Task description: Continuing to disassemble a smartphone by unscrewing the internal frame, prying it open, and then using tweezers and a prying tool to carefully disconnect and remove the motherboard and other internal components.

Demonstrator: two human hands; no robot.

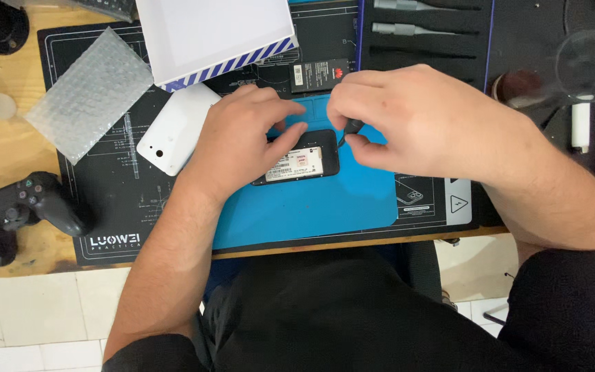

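Head view: a small black phone (297,162), opened at the back, is seen lying on a blue mat (311,207), and much of it is covered by both hands. The left hand (242,138) is laid over the phone's left end, its fingers half curled and pressing on the body, so that edge is hidden. The right hand (408,120) is held just right of the phone's top corner, thumb and forefinger pinched narrowly on a small dark tool (352,126); what kind of tool it is cannot be made out. A white label with red marks is shown inside the phone. Just above the phone, a black battery (319,74) with a red and white label is partly hidden by the right hand. Left of the phone a white back cover (173,131) is placed, and beyond it a sheet of bubble wrap (91,93). Above the phone a white box (211,34) with blue-striped edge is cut off by the frame. Far left of the phone a black game controller (15,210) is cut off too. Well right of the phone a magnifying glass (587,69) is seen.
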